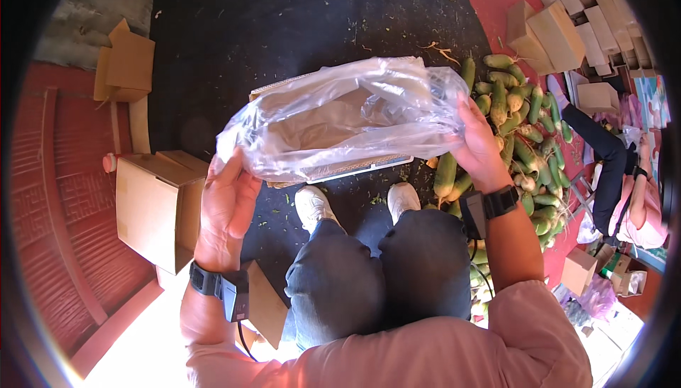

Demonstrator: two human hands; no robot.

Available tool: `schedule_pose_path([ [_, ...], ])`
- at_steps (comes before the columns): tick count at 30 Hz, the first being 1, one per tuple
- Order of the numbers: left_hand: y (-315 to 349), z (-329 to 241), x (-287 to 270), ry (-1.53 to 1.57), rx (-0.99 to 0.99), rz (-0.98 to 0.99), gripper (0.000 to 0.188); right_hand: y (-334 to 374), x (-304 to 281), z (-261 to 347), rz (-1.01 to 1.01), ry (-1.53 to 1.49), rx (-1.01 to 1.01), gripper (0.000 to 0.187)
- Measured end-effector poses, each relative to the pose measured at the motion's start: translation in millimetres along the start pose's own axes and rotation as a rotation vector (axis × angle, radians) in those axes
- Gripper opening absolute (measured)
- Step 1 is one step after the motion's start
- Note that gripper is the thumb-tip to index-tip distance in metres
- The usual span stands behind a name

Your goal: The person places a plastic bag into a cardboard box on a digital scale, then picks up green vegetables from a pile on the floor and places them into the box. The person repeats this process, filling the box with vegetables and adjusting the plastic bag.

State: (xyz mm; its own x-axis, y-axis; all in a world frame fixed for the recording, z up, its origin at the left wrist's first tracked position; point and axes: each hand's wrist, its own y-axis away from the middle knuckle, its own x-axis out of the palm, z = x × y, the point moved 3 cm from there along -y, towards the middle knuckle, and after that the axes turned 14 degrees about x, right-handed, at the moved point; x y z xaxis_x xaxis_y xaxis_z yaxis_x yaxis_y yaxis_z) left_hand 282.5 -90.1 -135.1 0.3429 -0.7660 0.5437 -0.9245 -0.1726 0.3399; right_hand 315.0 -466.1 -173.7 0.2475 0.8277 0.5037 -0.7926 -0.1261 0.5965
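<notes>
Two hands of mine are pinching the clear plastic bag (355,145) over the open carton (358,167): the left hand (230,196) is gripping film at the carton's left end, the right hand (482,143) at its right end, seemingly so the mouth is spreading wide. The bag is draping over the carton's rim, its middle sagging inside. My shoes (312,207) are resting just on the carton's near side, probably for balance. Green radishes (500,104) are lying heaped right of the carton; farther right, a co-worker (638,211) is partly vanishing at the dark edge. Bunched film is hiding some right fingertips, and glare and folds are obscuring the carton's floor.
</notes>
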Motion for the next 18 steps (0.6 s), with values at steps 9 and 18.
schedule_pose_path([
  [9,21,17,-12,0.64,-0.001,-0.093,0.03,-10,6,-2,-0.092,-0.035,-0.227,0.048],
  [18,29,-27,18,-0.349,0.517,0.237,0.095,17,21,19,-0.234,0.208,-0.387,0.034],
])
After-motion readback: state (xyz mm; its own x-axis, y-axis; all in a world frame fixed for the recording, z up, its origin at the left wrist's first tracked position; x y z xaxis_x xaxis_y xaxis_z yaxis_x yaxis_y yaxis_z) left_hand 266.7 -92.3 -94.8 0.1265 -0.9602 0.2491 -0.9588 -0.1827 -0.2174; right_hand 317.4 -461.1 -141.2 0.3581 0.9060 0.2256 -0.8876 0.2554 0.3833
